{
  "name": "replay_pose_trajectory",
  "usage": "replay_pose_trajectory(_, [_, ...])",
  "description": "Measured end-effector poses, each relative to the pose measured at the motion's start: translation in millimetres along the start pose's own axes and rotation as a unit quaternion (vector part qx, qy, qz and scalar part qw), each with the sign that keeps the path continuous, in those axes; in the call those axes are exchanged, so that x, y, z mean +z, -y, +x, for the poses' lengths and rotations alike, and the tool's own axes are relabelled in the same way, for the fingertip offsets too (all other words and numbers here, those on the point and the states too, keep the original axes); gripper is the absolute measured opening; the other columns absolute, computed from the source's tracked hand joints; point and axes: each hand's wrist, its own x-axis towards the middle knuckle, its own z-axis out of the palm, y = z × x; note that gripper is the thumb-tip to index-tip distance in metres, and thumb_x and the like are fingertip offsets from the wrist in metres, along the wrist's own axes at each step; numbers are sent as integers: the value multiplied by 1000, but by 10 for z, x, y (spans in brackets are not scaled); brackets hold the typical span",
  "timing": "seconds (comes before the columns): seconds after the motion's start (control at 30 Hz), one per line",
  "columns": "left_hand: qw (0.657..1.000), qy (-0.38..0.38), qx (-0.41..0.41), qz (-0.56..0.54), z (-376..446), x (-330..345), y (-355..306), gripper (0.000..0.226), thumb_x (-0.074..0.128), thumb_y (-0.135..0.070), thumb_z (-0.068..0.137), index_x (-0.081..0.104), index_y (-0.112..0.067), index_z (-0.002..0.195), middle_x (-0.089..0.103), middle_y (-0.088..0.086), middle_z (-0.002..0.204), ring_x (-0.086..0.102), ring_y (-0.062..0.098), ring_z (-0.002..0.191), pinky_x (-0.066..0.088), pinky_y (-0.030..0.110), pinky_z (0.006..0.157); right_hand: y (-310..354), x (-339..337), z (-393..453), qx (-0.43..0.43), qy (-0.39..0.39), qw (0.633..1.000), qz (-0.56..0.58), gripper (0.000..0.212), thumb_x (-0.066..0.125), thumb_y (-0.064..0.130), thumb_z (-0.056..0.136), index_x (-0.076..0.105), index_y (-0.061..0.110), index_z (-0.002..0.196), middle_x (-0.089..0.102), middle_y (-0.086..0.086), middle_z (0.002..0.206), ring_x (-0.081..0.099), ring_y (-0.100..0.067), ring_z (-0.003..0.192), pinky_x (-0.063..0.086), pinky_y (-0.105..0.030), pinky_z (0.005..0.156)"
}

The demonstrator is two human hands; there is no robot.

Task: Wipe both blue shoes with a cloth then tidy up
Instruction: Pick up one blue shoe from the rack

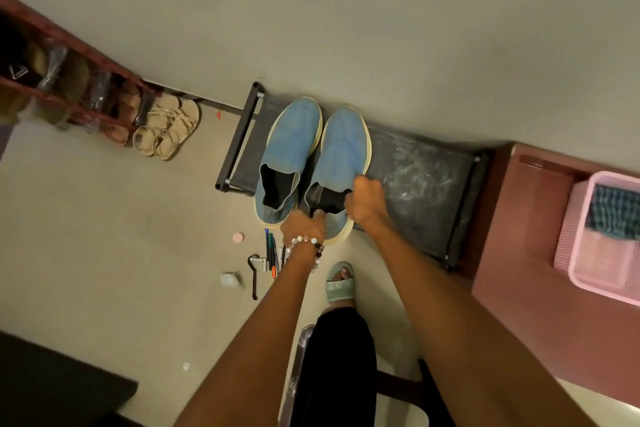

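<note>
Low black rack (426,184): dusty, white-smeared top, back edge against a plain pale wall (346,10); beige floor (104,218) in front.

On the rack's left end: two blue slip-on shoes, cream soles, black linings, toes toward the wall, sides touching, heels overhanging the front edge. Left shoe (289,146) untouched. Right shoe (341,156): left hand (304,224), beaded bracelet at wrist, fingers curled over the heel collar; right hand (367,199), fingers clenched on the opening's right rim.

Right of the rack: maroon cabinet (540,253) bearing a pink basket (575,253).

Left of the rack: tan sandals (169,128), red shoe shelf (69,87).

Floor before the rack: pens (272,253), small pink lid (238,237), one sandalled foot (341,282).

Rack's right half is bare.
</note>
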Motion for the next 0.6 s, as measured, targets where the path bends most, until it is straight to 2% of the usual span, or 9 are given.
replay_pose_trajectory(0.1, [999,8,-18,-36,-192,-10,-28,33,56,-29,90,60,-2,108,60,22,117,56,38,108,46,37,85,-226,-44,-227,-17,-21,993,118,25,46,3,87,54,-2,109,62,-25,92,66,-39,80,57,-44,71])
replay_pose_trajectory(0.17, [998,20,-25,-61,-410,31,8,33,53,-34,91,63,-6,107,62,16,109,58,33,98,45,33,79,-448,-147,-476,-27,-47,979,197,30,44,1,86,55,1,114,64,-18,80,67,-29,64,59,-36,60])
replay_pose_trajectory(0.2, [997,15,-22,-79,-531,84,49,29,54,-36,90,64,-11,101,63,13,105,59,31,95,48,33,80,-577,-217,-626,-31,-61,970,232,33,44,0,86,54,2,117,63,-13,75,67,-23,58,58,-31,57])
replay_pose_trajectory(0.3, [992,-7,14,-126,-924,369,182,12,60,-38,84,63,-26,85,68,5,93,64,30,91,55,45,83,-1039,-393,-1065,-46,-111,945,304,38,49,2,87,53,10,124,55,-3,62,67,-16,55,58,-29,56])
replay_pose_trajectory(0.4, [984,-46,138,-101,-1349,816,333,20,60,-36,84,72,-23,91,69,-2,81,67,24,79,57,40,77,-1622,-533,-1385,-34,-155,922,352,44,52,16,86,50,20,130,63,-2,65,69,-18,60,58,-40,61])
replay_pose_trajectory(0.5, [959,-80,265,-61,-1713,1341,484,21,57,-29,86,75,-19,88,71,2,74,66,20,72,50,25,70,-2263,-666,-1685,-52,-210,896,387,38,53,11,88,53,21,124,62,3,62,69,-19,61,58,-38,59])
replay_pose_trajectory(0.6, [927,-104,355,-63,-1979,1823,616,20,58,-24,88,76,-15,84,68,4,67,62,18,68,42,24,61,-2775,-742,-1987,-59,-268,865,420,46,56,6,87,51,31,125,61,11,57,68,-20,60,58,-35,59])
